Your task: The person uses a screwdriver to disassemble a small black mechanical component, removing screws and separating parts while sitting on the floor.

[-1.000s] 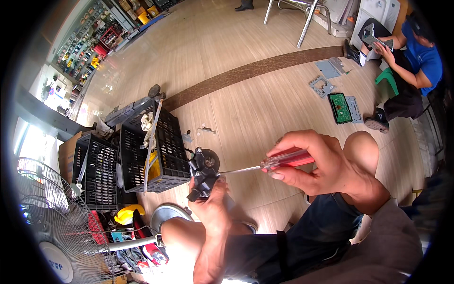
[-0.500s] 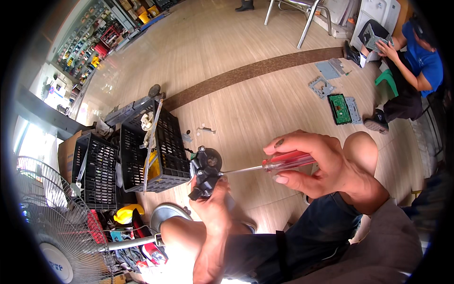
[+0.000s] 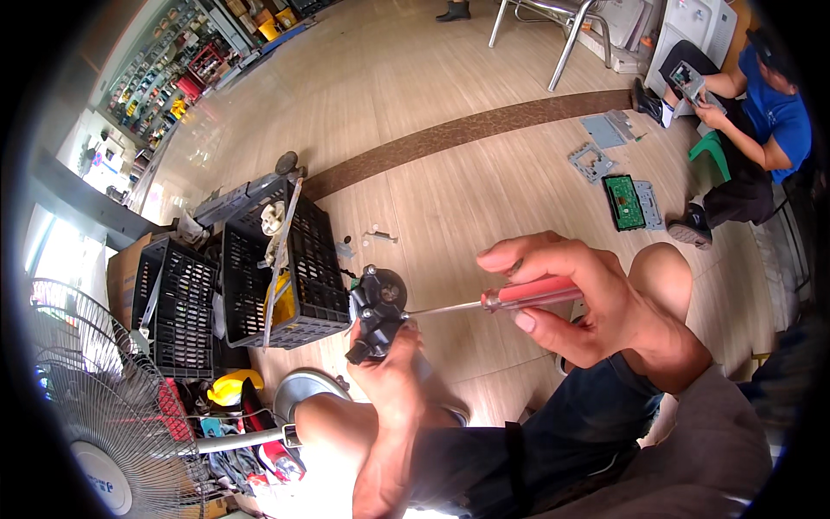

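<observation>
My left hand [image 3: 393, 372] is closed round a small black plastic motor housing [image 3: 377, 313] with a round end and several screws, held up above my knees. In my right hand [image 3: 596, 303] is a screwdriver [image 3: 536, 294] with a clear red handle, gripped between thumb and fingers. Its thin steel shaft points left, and the tip meets a screw at the housing's right edge. Whether the tip sits fully in the screw head is too small to tell.
Black plastic crates [image 3: 285, 268] stand left, beside a wire-caged fan [image 3: 104, 415]. A green circuit board [image 3: 622, 201] and grey metal plates [image 3: 603, 131] lie on the floor. At right, a seated co-worker [image 3: 769, 121] in blue handles a metal box [image 3: 689, 82]. A metal-legged chair [image 3: 566, 43] stands far off.
The fingers of my right hand have shifted round the screwdriver handle, the index finger lifting a little. The housing stays put in my left hand. The co-worker's box has tilted.
</observation>
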The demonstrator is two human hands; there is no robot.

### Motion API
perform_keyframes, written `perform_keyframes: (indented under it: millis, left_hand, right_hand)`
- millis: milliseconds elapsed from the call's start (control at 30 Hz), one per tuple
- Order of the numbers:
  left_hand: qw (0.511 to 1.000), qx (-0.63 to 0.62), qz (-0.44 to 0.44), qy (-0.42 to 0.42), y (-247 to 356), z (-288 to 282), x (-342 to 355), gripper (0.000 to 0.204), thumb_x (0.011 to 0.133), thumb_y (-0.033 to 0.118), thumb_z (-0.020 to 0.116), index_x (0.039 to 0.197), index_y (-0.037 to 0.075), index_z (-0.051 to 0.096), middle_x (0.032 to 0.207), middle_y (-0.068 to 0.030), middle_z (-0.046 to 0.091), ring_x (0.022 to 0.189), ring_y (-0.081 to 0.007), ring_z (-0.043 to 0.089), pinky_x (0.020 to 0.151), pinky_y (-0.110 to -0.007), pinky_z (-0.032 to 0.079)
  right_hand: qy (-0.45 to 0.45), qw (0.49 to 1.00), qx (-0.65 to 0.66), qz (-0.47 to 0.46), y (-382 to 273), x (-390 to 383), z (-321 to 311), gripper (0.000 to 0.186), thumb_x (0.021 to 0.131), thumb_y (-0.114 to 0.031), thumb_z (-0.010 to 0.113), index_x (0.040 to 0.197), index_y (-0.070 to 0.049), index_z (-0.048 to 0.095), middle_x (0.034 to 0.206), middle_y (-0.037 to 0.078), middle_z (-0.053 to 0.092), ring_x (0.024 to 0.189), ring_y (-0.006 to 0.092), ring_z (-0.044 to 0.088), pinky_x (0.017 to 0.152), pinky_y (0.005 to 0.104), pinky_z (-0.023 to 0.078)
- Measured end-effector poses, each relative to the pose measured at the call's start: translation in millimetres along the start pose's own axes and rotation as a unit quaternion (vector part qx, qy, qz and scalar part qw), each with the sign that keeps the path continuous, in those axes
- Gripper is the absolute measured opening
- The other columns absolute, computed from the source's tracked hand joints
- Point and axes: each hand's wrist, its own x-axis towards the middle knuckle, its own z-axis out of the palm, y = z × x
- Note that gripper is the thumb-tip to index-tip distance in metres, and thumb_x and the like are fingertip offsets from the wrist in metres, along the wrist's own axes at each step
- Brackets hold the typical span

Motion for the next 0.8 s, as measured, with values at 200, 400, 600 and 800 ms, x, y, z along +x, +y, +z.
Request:
perform_keyframes:
  millis: [200, 400, 600, 800]
  left_hand:
    - [1.000, 0.006, 0.000, 0.005, 1.9, -0.7, -0.1, 0.027, 0.084, -0.005, 0.068, 0.110, -0.002, 0.064, 0.083, -0.0061, 0.069, 0.070, -0.0124, 0.063, 0.065, -0.026, 0.050]
    - [1.000, -0.004, 0.002, -0.001, 1.2, 1.5, -0.9, 0.029, 0.084, -0.005, 0.068, 0.112, -0.002, 0.063, 0.084, -0.0065, 0.068, 0.070, -0.0125, 0.063, 0.064, -0.026, 0.050]
    - [1.000, -0.002, -0.002, -0.005, 1.9, -0.8, -0.8, 0.029, 0.084, -0.005, 0.068, 0.112, -0.002, 0.063, 0.083, -0.0059, 0.068, 0.070, -0.0122, 0.062, 0.064, -0.026, 0.050]
    - [1.000, 0.017, -0.002, -0.006, -3.8, -4.4, 0.0, 0.029, 0.084, -0.003, 0.073, 0.111, -0.001, 0.063, 0.085, -0.0059, 0.068, 0.069, -0.0129, 0.063, 0.063, -0.027, 0.052]
  right_hand:
    - [-0.035, 0.998, -0.036, 0.027, -0.7, -5.6, -6.8, 0.040, 0.089, 0.000, 0.075, 0.123, 0.000, 0.054, 0.123, 0.017, 0.069, 0.102, 0.0256, 0.076, 0.087, 0.0347, 0.064]
    - [-0.020, 1.000, -0.014, -0.001, 0.5, -0.9, -4.5, 0.039, 0.091, -0.003, 0.074, 0.124, -0.001, 0.053, 0.119, 0.017, 0.071, 0.102, 0.0260, 0.076, 0.084, 0.0345, 0.064]
    - [-0.054, 0.998, -0.015, 0.043, -5.5, -1.9, -8.6, 0.036, 0.093, -0.003, 0.071, 0.123, 0.000, 0.051, 0.122, 0.022, 0.070, 0.104, 0.0291, 0.075, 0.088, 0.0370, 0.062]
    - [-0.041, 0.999, 0.001, 0.006, 0.3, -3.9, -7.0, 0.038, 0.093, -0.004, 0.073, 0.122, 0.001, 0.050, 0.113, 0.023, 0.074, 0.098, 0.0294, 0.077, 0.085, 0.0369, 0.062]
